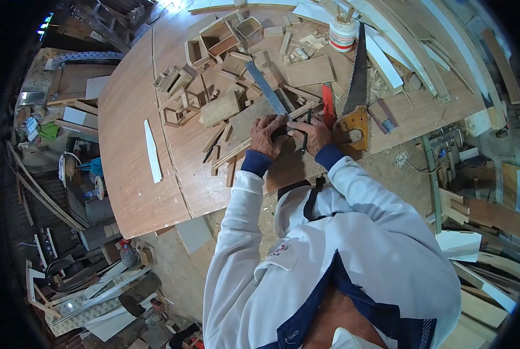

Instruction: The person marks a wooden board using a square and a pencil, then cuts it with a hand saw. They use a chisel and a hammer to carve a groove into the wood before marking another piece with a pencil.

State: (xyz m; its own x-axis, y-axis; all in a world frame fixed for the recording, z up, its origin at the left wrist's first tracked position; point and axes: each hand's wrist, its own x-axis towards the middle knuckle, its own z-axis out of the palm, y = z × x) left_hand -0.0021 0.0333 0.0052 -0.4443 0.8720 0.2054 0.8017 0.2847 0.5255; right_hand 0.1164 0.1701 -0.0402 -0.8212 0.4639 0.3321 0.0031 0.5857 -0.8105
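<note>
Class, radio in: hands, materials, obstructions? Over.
Left hand at near end of metal strip. Right hand holds slim dark stick. Wood pieces crowd left side; handsaw close on right.

White tub (342, 38) holding sticks (349, 14)

Tabletop (126, 174): was wood, smooth with a soft sheen
Small boxes (220, 36): were plain wood, matt
Saw blade (357, 75): was dark metal, dull
Saw handle (353, 129): looked like wood, worn
Ruler (265, 87): looked like metal, matt
Tub (342, 35): looked like plastic, white, smeared
Sleeves (239, 203): were soft white cloth, matt
</note>
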